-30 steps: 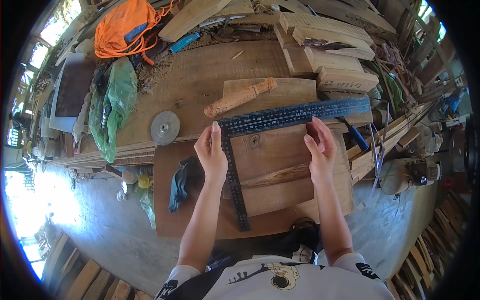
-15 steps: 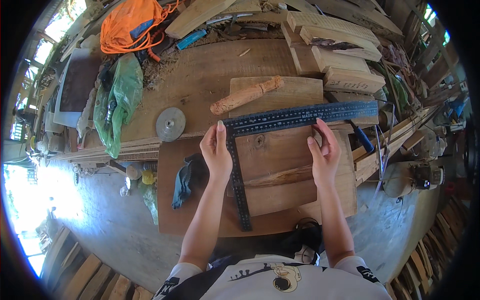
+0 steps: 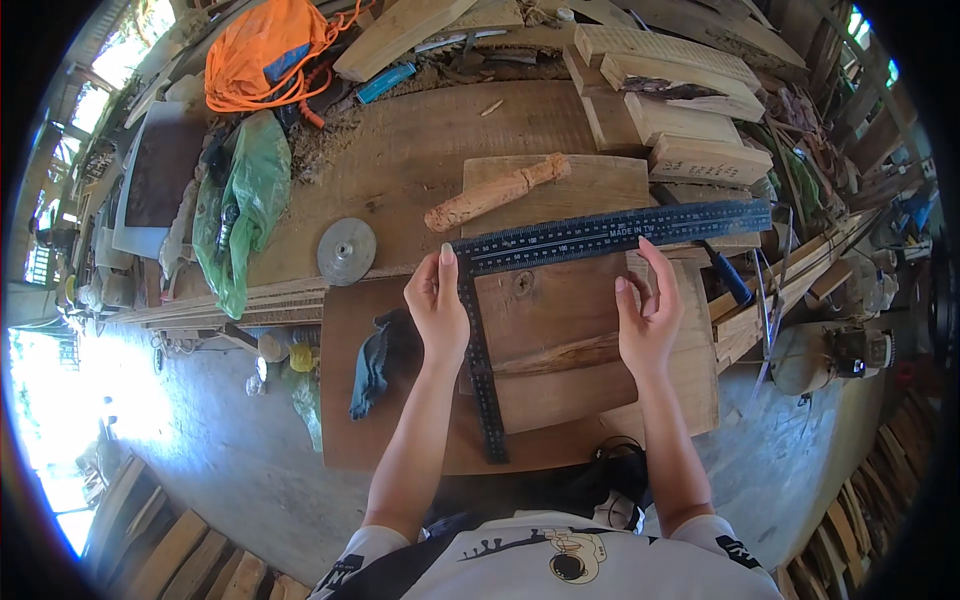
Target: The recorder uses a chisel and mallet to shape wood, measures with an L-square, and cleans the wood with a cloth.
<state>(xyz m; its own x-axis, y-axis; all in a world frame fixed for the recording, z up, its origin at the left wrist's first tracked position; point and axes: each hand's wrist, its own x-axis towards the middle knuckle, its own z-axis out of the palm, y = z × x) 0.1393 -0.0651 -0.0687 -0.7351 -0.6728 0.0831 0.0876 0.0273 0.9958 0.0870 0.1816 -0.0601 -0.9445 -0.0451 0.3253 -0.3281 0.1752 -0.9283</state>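
Observation:
A black L-shaped carpenter's square with pale scale markings lies over a wooden board that has a knot and a rough groove. My left hand pinches the square at its corner, thumb on top. Its short leg runs down toward my body; the long leg points right. At the long leg's lower edge is my right hand, fingers apart and curved, the index fingertip at the edge, the thumb over the board. Just beyond the square lies a rough, reddish carved wooden stick.
Left of the board are a grey metal disc and a dark blue-green cloth. A green plastic bag and an orange bag with cord lie farther left. Stacked wood blocks and a blue-handled tool are at right.
The square has tipped slightly, its right end reaching a little farther right. My right hand's fingers have spread from the edge they were pinching; my left hand keeps its grip.

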